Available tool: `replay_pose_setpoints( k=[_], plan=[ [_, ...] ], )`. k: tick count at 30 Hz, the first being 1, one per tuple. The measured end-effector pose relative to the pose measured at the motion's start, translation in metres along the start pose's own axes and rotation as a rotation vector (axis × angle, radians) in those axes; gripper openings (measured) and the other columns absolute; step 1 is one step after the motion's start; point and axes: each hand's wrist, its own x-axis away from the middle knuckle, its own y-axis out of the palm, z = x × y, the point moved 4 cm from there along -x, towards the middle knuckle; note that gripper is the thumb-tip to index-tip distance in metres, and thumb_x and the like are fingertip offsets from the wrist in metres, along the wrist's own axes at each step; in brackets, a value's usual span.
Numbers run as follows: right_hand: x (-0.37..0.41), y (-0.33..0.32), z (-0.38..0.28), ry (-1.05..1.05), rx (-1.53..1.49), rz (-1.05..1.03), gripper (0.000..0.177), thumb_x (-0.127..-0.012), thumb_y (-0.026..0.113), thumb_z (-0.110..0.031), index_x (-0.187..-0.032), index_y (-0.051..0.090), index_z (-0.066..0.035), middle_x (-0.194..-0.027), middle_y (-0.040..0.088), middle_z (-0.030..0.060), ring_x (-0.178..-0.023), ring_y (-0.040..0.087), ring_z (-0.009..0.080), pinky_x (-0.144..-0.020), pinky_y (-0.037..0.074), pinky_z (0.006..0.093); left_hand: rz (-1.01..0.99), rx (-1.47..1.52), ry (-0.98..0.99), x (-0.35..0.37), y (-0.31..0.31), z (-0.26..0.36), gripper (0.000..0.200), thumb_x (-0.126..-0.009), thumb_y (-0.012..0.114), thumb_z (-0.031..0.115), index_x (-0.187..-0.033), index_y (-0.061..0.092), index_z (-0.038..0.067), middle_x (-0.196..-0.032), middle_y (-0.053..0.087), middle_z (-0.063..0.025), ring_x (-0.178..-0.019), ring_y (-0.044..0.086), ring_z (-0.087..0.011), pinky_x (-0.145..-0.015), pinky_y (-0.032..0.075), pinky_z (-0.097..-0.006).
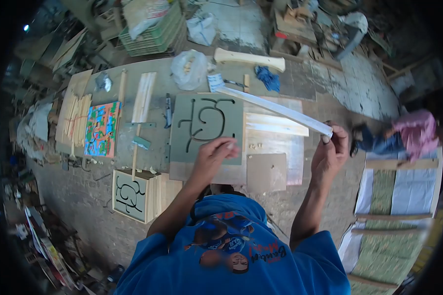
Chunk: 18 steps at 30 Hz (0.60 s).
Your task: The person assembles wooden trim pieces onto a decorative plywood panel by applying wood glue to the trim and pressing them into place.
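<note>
My right hand (331, 150) pinches the near end of a long pale strip (275, 109), which slants up and left over the table. My left hand (217, 153) is over the lower part of a grey-green board (182, 105) with black curved lines; its fingers are curled together, and whatever they hold, if anything, is too small to name. Under the long strip lie several shorter pale strips (270, 123). A square brown piece (266, 172) lies between my hands, near the table's front edge.
A clear plastic bag (189, 70), a blue cloth (268, 78) and a colourful panel (101, 130) lie on the table (157, 69). A stack of framed boards (133, 195) stands at the front left. Another person (416, 133) is at the right, beside covered panels (383, 191).
</note>
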Motion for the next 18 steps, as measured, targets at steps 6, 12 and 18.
replay_pose_setpoints(
  k=[6,12,18],
  plan=[
    [0.058,0.072,0.042,0.138,-0.255,0.038,0.028,-0.085,0.066,0.004,-0.111,0.055,0.001,-0.118,0.059,0.0168,-0.110,0.057,0.0223,-0.102,0.043,0.0366,0.151,0.714,0.105,0.002,-0.003,0.040,0.035,-0.103,0.054,0.021,-0.133,0.054,0.003,-0.121,0.064,-0.0127,-0.107,0.064,-0.0207,-0.087,0.050,-0.0332],
    [0.116,0.125,0.059,0.250,-0.167,-0.036,0.026,-0.087,0.057,0.011,-0.107,0.052,-0.004,-0.117,0.057,0.0156,-0.101,0.056,0.0158,-0.085,0.047,0.0258,0.308,0.761,0.235,0.019,-0.054,0.023,0.030,-0.100,0.059,0.019,-0.126,0.056,0.004,-0.117,0.066,-0.0114,-0.107,0.065,-0.0211,-0.086,0.052,-0.0341],
    [0.152,0.158,0.058,0.194,-0.056,-0.282,0.032,-0.085,0.061,0.014,-0.109,0.049,-0.003,-0.117,0.053,0.0164,-0.108,0.053,0.0191,-0.094,0.044,0.0317,0.342,0.911,0.282,0.030,-0.090,0.026,0.026,-0.099,0.059,0.013,-0.123,0.060,0.005,-0.111,0.068,-0.0099,-0.100,0.067,-0.0199,-0.085,0.056,-0.0347]
  ],
)
